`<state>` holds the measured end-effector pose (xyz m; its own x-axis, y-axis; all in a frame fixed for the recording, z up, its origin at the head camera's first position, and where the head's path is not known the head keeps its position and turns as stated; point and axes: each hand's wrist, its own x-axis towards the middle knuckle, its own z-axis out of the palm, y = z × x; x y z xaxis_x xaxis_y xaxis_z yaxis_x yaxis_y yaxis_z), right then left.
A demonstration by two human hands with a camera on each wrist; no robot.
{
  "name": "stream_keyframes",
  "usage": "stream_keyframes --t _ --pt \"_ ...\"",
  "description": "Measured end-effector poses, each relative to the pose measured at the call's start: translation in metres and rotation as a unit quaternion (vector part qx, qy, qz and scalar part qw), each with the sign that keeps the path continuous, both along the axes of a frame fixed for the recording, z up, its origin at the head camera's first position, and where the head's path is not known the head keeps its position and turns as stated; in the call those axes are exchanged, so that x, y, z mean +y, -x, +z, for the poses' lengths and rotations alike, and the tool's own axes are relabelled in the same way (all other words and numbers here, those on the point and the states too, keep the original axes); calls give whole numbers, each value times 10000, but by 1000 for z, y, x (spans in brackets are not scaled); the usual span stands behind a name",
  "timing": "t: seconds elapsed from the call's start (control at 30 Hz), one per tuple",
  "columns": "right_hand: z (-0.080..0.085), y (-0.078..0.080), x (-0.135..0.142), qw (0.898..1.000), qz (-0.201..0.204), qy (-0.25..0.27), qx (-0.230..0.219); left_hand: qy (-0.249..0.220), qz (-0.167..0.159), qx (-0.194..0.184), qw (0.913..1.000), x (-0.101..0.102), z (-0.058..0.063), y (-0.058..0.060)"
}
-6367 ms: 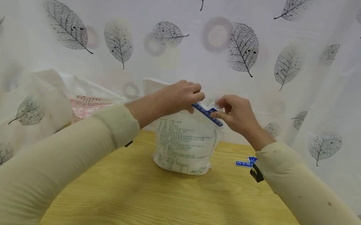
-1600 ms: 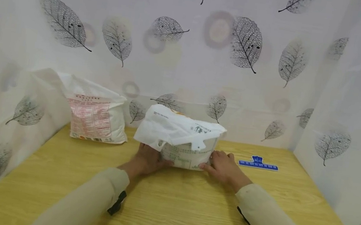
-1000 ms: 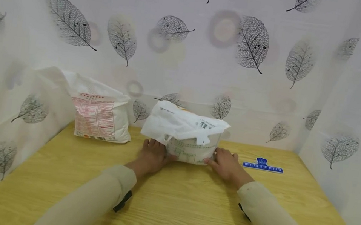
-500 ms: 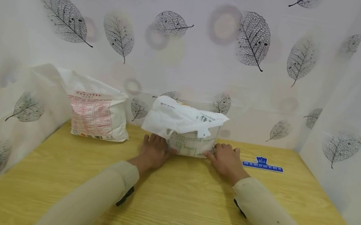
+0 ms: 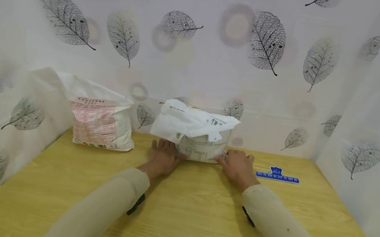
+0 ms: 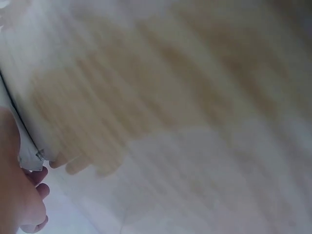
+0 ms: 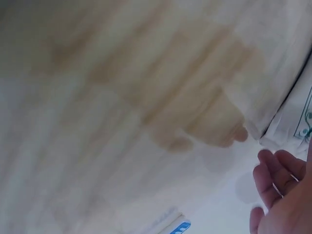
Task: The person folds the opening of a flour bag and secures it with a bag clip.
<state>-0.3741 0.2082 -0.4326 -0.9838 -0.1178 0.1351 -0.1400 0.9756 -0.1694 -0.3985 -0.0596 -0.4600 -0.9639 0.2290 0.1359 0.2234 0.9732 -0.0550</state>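
A white plastic bag [image 5: 198, 149] with green print stands at the back middle of the table. Its top [image 5: 189, 122] flops forward over the front, and a small white tab [image 5: 214, 135] sticks down at that fold. My left hand [image 5: 163, 157] is at the bag's lower left side, thumb at the front, its other fingers loosely bent. At the lower right side is my right hand [image 5: 238, 165], with its thumb touching the front. In the right wrist view its fingers [image 7: 278, 173] are relaxed beside the bag's corner.
A blue clip with a piano-key pattern [image 5: 277, 177] lies on the wooden table [image 5: 177, 213], just right of my right hand. Another white bag [image 5: 99, 122], printed in red, stands at the back left. A leaf-patterned curtain [image 5: 196, 67] hangs behind and along both sides.
Earlier both hands held a blue clip at the green-printed bag's raised top. Since then the top has folded forward, and my hands at its lower sides have slid it back along the table.
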Motion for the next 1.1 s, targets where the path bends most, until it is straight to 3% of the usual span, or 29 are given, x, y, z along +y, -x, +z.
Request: stream_keyframes --t 0.13,0.3,0.43,0.63,0.83,1.1 --pt "1 0 -8 9986 -160 -436 258 -188 78 137 9997 1 1 0" --pt "0 0 -13 9978 -372 -503 221 -286 259 2 9993 4 4 -1" --pt "-2 -2 -14 9988 -463 -143 7 -390 271 -41 9989 3 4 -3" --pt "-6 -8 -15 9972 -234 630 -325 -796 248 159 9964 -9 -1 -8" --pt "-6 -16 -23 9970 -128 672 -372 -631 171 -70 9978 -26 5 -25" --pt "-7 -32 -47 9967 111 767 -230 -759 245 4 9968 -56 7 -51"
